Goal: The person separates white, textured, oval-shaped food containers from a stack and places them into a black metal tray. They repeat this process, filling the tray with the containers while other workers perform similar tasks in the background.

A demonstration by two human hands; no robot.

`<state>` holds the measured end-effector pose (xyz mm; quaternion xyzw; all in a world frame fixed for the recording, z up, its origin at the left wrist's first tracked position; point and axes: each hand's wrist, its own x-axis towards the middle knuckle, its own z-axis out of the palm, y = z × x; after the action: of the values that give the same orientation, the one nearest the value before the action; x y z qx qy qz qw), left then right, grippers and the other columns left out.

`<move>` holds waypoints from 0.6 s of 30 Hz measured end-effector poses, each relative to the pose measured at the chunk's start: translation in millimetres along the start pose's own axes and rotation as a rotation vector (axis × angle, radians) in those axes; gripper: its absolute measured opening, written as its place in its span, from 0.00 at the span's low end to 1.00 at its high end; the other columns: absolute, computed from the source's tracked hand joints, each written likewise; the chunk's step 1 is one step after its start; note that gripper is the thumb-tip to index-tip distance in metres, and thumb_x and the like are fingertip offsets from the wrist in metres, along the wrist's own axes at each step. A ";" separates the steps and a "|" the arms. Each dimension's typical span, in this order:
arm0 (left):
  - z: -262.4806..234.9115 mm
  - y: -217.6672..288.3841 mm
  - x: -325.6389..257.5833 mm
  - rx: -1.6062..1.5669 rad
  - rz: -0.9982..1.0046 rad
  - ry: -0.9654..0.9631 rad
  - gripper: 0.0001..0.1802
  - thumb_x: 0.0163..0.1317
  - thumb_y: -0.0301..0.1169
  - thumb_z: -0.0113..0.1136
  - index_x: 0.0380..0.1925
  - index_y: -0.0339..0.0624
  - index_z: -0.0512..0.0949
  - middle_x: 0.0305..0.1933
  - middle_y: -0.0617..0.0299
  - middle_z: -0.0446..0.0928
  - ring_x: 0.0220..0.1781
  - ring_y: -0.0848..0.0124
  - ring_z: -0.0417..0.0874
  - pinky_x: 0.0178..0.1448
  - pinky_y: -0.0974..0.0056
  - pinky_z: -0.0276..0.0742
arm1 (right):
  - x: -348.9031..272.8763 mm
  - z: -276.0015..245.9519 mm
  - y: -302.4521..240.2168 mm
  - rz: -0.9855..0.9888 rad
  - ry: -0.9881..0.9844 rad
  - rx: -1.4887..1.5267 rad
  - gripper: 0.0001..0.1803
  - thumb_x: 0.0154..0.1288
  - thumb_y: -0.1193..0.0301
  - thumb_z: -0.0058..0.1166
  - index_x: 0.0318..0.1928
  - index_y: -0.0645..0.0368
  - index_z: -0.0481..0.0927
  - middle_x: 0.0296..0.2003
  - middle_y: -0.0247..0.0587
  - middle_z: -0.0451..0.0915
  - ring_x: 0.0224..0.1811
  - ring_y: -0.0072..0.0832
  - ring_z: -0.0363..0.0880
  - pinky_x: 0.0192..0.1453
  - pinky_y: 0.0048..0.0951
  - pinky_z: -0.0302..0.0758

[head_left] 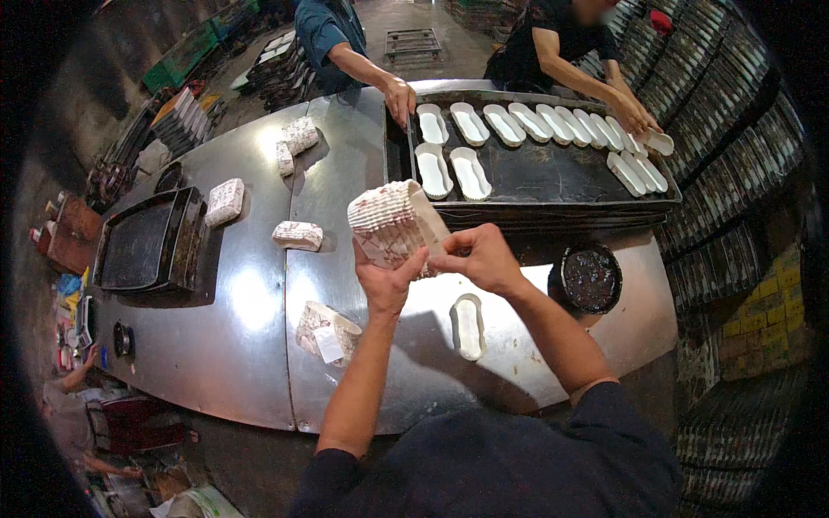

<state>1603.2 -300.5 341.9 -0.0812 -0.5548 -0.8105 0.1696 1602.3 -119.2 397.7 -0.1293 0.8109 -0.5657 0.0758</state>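
A thick nested stack of printed paper baking cups (384, 220) is gripped in my left hand (384, 283), raised above the metal table. My right hand (485, 261) pinches the edge of the cup at the stack's right end. Below my hands, a single oval paper cup (469, 328) lies on the tabletop. Beyond them stands a black baking tray (561, 180), with white-lined oval cups (434, 171) set in rows. My right fingertips are partly hidden behind the cup's edge.
Smaller cup stacks (298, 235) and a bundle with a white label (328, 335) lie on the metal table (250, 345). A dark pot (591, 278) stands at right, black trays (142, 242) at left. Two people (337, 47) reach to the tray's far side. Racked trays (734, 155) rise at right.
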 end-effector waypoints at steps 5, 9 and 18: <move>0.1 -6.7 7.0 0.007 0.043 0.090 0.39 0.50 0.21 0.76 0.62 0.36 0.65 0.54 0.57 0.77 0.53 0.68 0.82 0.59 0.64 0.80 | 43.8 -94.7 15.1 -0.105 0.637 -0.516 0.16 0.64 0.60 0.62 0.32 0.61 0.89 0.27 0.45 0.87 0.27 0.38 0.85 0.39 0.36 0.79; 2.6 -20.7 8.0 -0.041 0.007 0.016 0.39 0.49 0.21 0.76 0.60 0.36 0.66 0.54 0.57 0.77 0.53 0.68 0.82 0.59 0.63 0.80 | 77.9 -126.3 68.8 0.264 0.330 -1.019 0.17 0.64 0.55 0.62 0.33 0.56 0.89 0.35 0.49 0.87 0.40 0.48 0.86 0.45 0.52 0.77; 27.3 -13.0 -0.7 -0.095 -0.047 -0.053 0.39 0.48 0.17 0.77 0.60 0.40 0.67 0.52 0.57 0.78 0.47 0.69 0.84 0.51 0.65 0.84 | -7.7 -6.0 18.1 -0.102 -0.003 0.163 0.12 0.67 0.72 0.63 0.46 0.67 0.86 0.36 0.41 0.88 0.37 0.20 0.83 0.44 0.27 0.81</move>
<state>1597.6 -270.9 340.5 -0.0975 -0.5219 -0.8372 0.1315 1605.8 -105.7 382.7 -0.1647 0.7545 -0.6326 0.0583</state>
